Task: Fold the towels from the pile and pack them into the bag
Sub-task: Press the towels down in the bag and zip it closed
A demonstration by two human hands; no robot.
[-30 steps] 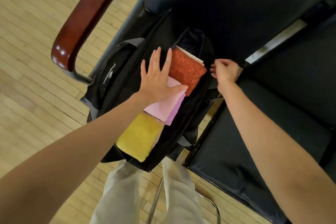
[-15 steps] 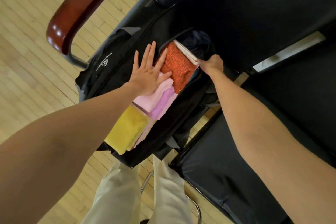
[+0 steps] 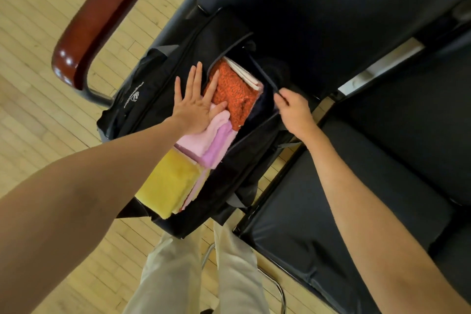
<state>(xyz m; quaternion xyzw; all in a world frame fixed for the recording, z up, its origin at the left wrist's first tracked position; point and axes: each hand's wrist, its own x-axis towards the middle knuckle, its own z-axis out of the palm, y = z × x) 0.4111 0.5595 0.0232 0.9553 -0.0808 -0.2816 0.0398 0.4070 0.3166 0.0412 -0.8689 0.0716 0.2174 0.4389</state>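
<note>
A black bag (image 3: 153, 79) lies open on a chair seat, packed with folded towels. An orange towel (image 3: 237, 94) with a white one (image 3: 246, 76) beside it fills the far end. Pink towels (image 3: 209, 143) lie in the middle and a yellow towel (image 3: 168, 186) sits at the near end. My left hand (image 3: 196, 107) presses flat with spread fingers on the pink and orange towels. My right hand (image 3: 293, 107) pinches the bag's right opening edge (image 3: 265, 76) and holds it out to the right.
The chair's dark red armrest (image 3: 102, 15) curves over the bag's left side. A second black padded seat (image 3: 356, 199) stands to the right. My legs in light trousers (image 3: 178, 275) stand on the wooden floor (image 3: 38, 97) below the bag.
My right hand moved from inside the bag's far corner to its right edge and drew that edge outward. My left hand stayed pressed on the towels.
</note>
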